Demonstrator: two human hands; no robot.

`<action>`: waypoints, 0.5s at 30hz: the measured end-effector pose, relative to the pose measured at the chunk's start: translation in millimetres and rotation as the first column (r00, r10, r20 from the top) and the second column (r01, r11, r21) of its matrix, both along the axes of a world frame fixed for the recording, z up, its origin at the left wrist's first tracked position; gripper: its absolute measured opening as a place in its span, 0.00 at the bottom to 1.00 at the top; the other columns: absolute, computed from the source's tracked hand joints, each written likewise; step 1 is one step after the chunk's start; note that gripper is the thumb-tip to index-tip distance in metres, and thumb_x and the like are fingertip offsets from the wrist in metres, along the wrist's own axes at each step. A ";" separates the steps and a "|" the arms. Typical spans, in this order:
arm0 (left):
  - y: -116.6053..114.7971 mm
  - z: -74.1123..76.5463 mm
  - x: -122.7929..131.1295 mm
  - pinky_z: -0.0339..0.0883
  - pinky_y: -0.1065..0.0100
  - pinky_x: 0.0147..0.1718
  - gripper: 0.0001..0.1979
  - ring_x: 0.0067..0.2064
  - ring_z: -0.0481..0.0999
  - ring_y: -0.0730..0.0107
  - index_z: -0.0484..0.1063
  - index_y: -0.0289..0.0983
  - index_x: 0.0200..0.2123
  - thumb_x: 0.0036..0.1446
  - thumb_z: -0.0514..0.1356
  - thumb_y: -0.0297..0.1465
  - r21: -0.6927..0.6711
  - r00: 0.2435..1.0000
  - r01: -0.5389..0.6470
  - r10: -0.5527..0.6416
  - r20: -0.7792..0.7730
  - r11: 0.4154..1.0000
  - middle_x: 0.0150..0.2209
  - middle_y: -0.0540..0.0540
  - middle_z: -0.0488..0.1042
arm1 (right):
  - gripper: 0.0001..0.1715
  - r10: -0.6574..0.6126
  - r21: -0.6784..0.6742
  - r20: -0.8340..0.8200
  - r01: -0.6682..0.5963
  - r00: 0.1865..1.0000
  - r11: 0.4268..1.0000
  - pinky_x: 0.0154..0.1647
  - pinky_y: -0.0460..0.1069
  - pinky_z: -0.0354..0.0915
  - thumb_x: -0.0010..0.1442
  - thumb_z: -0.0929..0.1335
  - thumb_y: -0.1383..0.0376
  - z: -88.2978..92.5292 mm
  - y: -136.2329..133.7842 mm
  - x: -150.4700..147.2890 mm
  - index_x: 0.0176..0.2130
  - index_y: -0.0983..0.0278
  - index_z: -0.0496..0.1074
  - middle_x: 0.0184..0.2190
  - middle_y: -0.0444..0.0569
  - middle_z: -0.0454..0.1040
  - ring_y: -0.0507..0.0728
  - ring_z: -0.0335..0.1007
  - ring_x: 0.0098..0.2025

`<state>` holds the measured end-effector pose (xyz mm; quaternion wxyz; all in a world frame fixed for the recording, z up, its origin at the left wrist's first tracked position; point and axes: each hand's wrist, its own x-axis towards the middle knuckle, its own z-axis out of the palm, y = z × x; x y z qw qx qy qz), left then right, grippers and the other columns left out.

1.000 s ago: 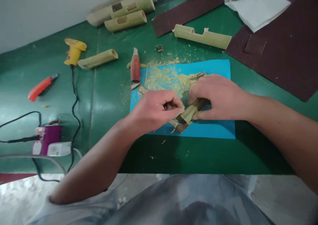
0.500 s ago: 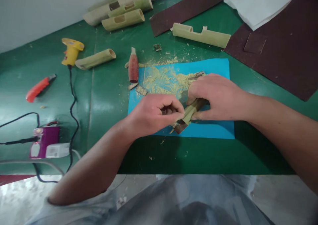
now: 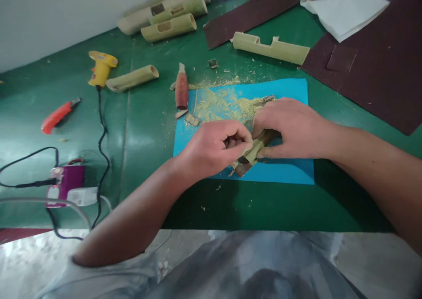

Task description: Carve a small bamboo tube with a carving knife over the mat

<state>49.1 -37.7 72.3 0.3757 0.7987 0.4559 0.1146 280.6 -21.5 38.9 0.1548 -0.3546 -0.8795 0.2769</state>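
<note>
My right hand [image 3: 286, 125] grips a short pale-green piece of bamboo [image 3: 255, 151] from above, thumb on its near side. The piece slants over a blue sheet [image 3: 290, 173]. My left hand [image 3: 219, 145] is closed in a pinch, thumb and forefinger together at the bamboo's left side; what lies between the fingertips is too small to make out. Under the lower end of the bamboo sticks out a brown flat piece [image 3: 243, 169]. Yellowish shavings [image 3: 227, 105] cover the sheet's upper part. A red-handled knife [image 3: 181, 90] lies at the sheet's left edge.
A yellow power tool [image 3: 101, 68] with a black cord, a bamboo tube [image 3: 133, 79] and a red cutter [image 3: 59, 116] lie to the left, above a purple box [image 3: 72, 180]. Cut bamboo tubes [image 3: 169, 27] lie behind. Dark brown sheets [image 3: 369, 81] and a notched bamboo [image 3: 283, 50] are at right.
The whole view has shifted slightly to the right. My left hand's pinching fingertips have moved a little up along the bamboo, while my right hand keeps its hold.
</note>
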 end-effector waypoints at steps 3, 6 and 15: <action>0.9 2.1 -0.6 0.62 0.70 0.28 0.06 0.28 0.71 0.74 0.78 0.39 0.31 0.61 0.62 0.29 -0.082 0.999 0.029 -0.031 -0.029 0.996 0.27 0.52 0.76 | 0.10 0.014 0.004 -0.014 -0.014 1.000 1.000 0.43 0.55 0.54 0.58 0.74 0.55 -1.4 -0.1 0.7 0.37 0.57 0.76 0.34 0.47 0.78 0.61 0.70 0.39; 1.9 -0.4 -0.9 0.61 0.70 0.28 0.06 0.28 0.70 0.73 0.77 0.39 0.30 0.60 0.62 0.29 -0.039 1.000 0.005 -0.004 0.021 0.999 0.27 0.52 0.75 | 0.09 0.007 0.013 -0.009 -0.007 1.000 1.000 0.42 0.56 0.55 0.57 0.74 0.57 -2.2 0.1 1.1 0.36 0.57 0.75 0.34 0.47 0.79 0.61 0.70 0.39; 0.6 -3.6 -0.7 0.61 0.70 0.28 0.06 0.28 0.70 0.73 0.78 0.40 0.31 0.59 0.62 0.28 -0.027 0.999 -0.004 0.005 0.041 1.000 0.27 0.51 0.76 | 0.10 0.003 0.016 0.005 -0.003 1.000 1.000 0.43 0.55 0.55 0.57 0.75 0.56 -0.1 -0.2 0.8 0.37 0.57 0.76 0.34 0.46 0.79 0.61 0.71 0.40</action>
